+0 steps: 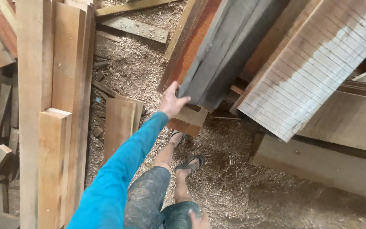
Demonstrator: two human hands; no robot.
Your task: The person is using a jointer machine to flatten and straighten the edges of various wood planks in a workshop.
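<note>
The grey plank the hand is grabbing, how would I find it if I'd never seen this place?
Start at the big pale striped board leaning on the right. Just left of it stands a lean-to stack of planks over the sawdust floor. The grey plank is the dark, weathered one there, with the left hand on its lower end; the plank beside it is reddish-orange.

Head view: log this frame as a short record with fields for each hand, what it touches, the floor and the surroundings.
left hand: left hand, arm stretched forward in a blue sleeve, grip on the lower end of a grey plank
right hand: right hand, only partly in view at the bottom edge, holding nothing visible
plank: tilted, leaning among reddish boards
floor: sawdust
feet: sandals
left side: upright pale boards
right side: whitish ridged board, slanted
</note>
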